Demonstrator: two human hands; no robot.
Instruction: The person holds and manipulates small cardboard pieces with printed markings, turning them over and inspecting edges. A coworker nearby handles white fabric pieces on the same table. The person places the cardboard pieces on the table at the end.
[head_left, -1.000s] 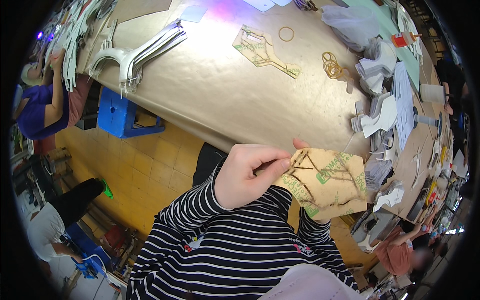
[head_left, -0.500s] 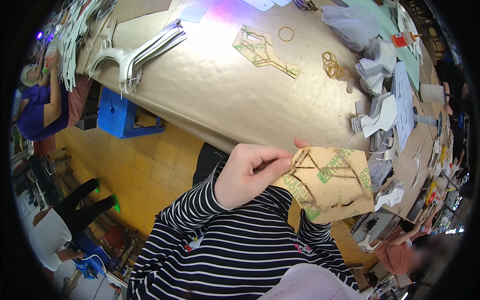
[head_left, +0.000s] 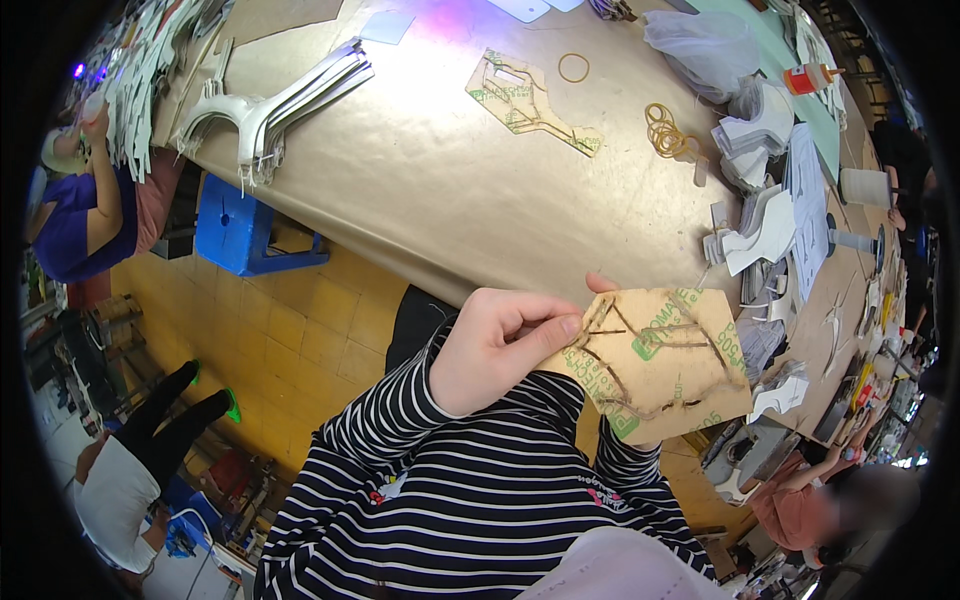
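Observation:
A tan, flat pattern template [head_left: 670, 365] with green print and dark slots is held up in front of my body, beyond the table's near edge. My left hand [head_left: 510, 345] pinches its left edge between thumb and fingers. Behind the sheet, my right hand [head_left: 601, 283] grips it from below; only a fingertip at the top edge and part of the wrist show, the rest is hidden. A second tan template [head_left: 530, 105], narrower toward one end, lies flat on the table beyond my hands.
The brown-covered table [head_left: 400, 170] carries rubber bands [head_left: 662, 130], stacked white cut pieces [head_left: 255, 115] at left and more white pieces [head_left: 760, 230] at right. A glue bottle [head_left: 808, 78] lies far right. A blue stool [head_left: 235, 225] stands left; other people are at both sides.
The held template has tilted slightly, its right side shifting a little. My left hand stays almost still. At the lower left, a person in white has moved slightly.

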